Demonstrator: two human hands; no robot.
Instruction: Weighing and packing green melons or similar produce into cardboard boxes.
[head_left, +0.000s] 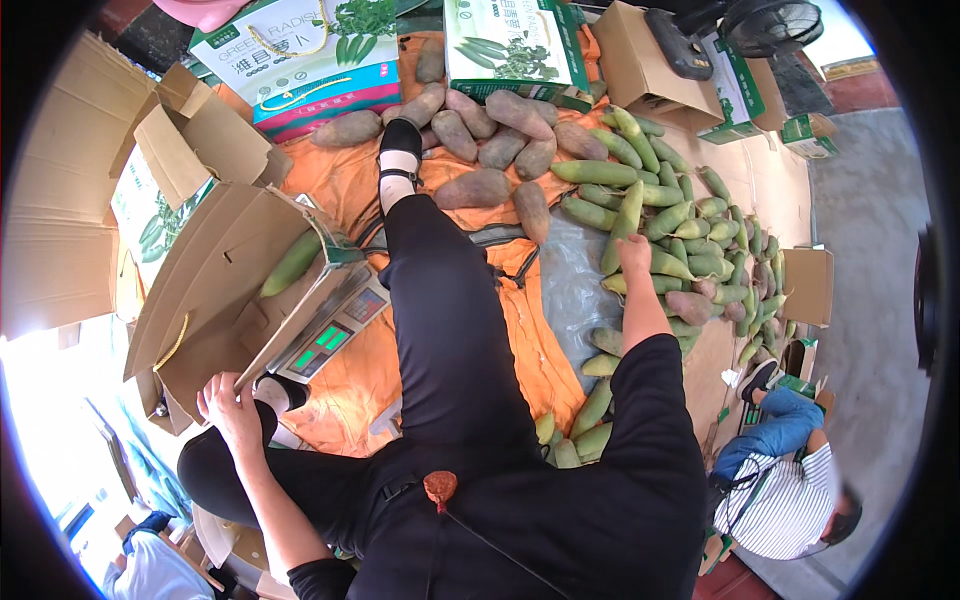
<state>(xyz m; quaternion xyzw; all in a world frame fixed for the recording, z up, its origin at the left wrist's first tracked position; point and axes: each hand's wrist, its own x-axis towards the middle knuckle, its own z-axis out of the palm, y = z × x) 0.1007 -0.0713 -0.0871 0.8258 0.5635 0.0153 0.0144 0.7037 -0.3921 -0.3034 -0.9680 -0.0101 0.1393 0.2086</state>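
Watch for tipping

Your right grip [634, 254] curls round a radish [625, 222], more radishes [668, 221] beside it; your left grip [229, 408] pinches the flap [283, 328] of a box [192, 318], scale [322, 346] just beyond. Tugging could tip it (a radish lies inside).

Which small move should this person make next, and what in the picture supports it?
Probably lift the long green radish at the right hand toward the open box. That hand is already at the radish, the left hand is at the box's edge, and the box shows room beside the radish inside.
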